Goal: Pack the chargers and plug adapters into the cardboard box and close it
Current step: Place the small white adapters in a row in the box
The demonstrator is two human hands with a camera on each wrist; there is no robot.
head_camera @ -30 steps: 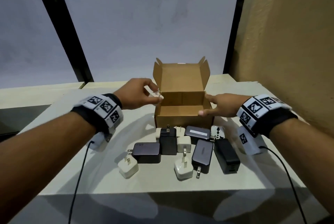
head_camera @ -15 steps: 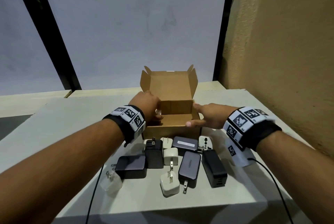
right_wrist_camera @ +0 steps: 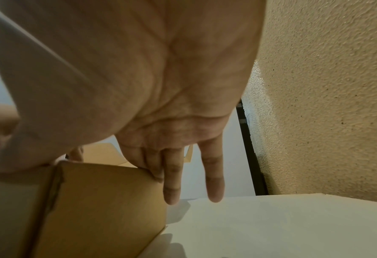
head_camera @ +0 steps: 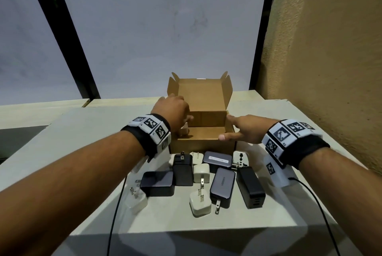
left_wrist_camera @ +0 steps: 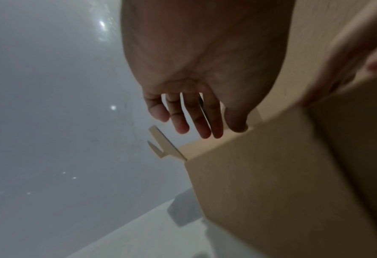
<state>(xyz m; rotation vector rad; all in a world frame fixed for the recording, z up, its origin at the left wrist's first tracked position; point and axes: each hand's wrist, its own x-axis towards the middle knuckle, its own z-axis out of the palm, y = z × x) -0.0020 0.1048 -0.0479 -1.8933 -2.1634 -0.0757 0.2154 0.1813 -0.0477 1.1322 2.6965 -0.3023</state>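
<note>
**Mostly unpacked: box risks sliding or tipping**

Left hand (head_camera: 171, 111) is over the box (head_camera: 203, 144) left rim, fingers relaxed, gripping nothing. A white charger (head_camera: 184, 131) sits inside by the left wall. Right hand (head_camera: 246, 129) lies flat against the right wall, steadying it. Remaining chargers (head_camera: 222, 185) lie on the table (head_camera: 268, 210) just in front. Risk: the light box skids, or the upright lid (head_camera: 199, 94) flops shut mid-drop.

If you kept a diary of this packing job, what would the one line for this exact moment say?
box: lid up | left hand: open at left wall | right hand: open, steadying right wall | white charger: inside | other chargers: on table
</note>
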